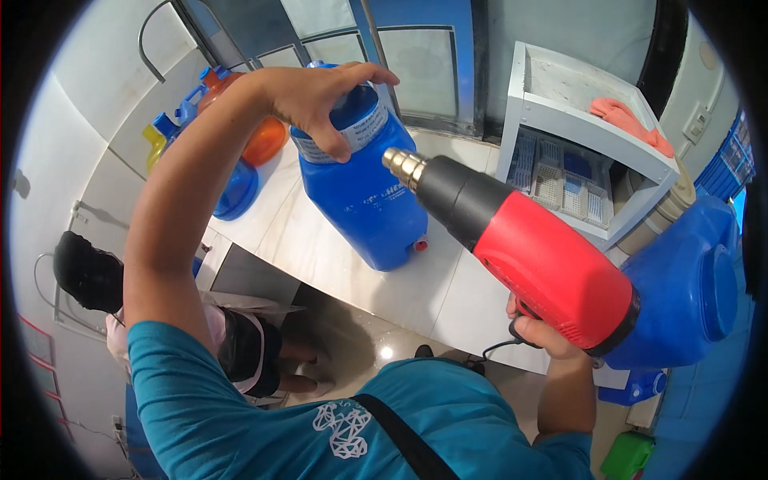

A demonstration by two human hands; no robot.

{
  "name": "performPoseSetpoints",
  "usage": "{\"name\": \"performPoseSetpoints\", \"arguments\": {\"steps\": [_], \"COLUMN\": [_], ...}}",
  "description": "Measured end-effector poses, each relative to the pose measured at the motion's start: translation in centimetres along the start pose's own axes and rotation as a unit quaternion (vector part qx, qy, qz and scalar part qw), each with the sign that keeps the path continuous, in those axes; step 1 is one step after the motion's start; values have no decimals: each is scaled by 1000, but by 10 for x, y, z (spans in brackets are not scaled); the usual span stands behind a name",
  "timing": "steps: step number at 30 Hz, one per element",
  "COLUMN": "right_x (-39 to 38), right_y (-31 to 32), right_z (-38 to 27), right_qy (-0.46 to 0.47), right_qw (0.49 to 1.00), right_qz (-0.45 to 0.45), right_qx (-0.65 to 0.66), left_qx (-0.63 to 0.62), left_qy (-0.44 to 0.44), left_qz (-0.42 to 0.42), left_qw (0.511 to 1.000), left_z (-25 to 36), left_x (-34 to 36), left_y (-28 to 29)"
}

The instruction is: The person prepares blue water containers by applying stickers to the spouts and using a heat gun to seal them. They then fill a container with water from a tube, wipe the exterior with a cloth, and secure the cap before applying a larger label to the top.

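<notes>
Heat gun (548,268) | nozzle (404,170) upper-left (toward blue jug (364,204)) | axis diagonal

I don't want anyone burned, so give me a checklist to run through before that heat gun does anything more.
1. Heat gun held by its handle in the right hand: ok.
2. Blue container standing on the white counter: ok.
3. Metal nozzle aimed away from the left hand: not ok; in this view it points toward the thumb and the container's printed band.
4. Left hand gripping the container's neck firmly: cannot tell; thumb and fingers are spread around it.
5. Heat gun switched off: cannot tell.
6. Co-worker out of the nozzle's line: ok, off to the left.
</notes>
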State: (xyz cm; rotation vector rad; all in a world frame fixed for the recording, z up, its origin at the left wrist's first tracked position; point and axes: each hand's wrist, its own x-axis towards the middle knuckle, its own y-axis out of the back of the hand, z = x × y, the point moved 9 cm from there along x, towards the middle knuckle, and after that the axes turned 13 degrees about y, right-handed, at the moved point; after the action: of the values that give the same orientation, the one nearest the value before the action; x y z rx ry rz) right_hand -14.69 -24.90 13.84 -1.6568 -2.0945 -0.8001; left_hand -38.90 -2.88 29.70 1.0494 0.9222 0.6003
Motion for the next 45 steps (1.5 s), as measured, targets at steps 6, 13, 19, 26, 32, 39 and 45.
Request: {"name": "performPoseSetpoints", "arguments": {"steps": [6,13,19,26,32,39,45], "right_x": [-1,-3,12,8,3,13,8], "right_y": [5,-5,-16,-19,-9,-12,-18], "right_z": [12,14,-11,-11,-3,-15,-34], "right_qy": [-78,-85,-29,-72,-90,-35,42], "right_qw": [983,994,1000,993,989,997,995], "right_qz": [102,36,3,58,66,59,19], "right_qx": [131,51,5,73,99,42,-90], "left_qx": [2,55,-48,-58,-42,-17,-29], "left_qy": [-36,120,173,21,145,14,182], "left_qz": [25,71,97,172,146,204,156], "left_qw": [999,989,979,983,978,979,970], "left_z": [-25,-45,-81,-52,-81,-47,-83], "left_x": [-5,-5,-3,6,-8,10,-4], "left_y": [15,17,20,21,22,18,21]}}
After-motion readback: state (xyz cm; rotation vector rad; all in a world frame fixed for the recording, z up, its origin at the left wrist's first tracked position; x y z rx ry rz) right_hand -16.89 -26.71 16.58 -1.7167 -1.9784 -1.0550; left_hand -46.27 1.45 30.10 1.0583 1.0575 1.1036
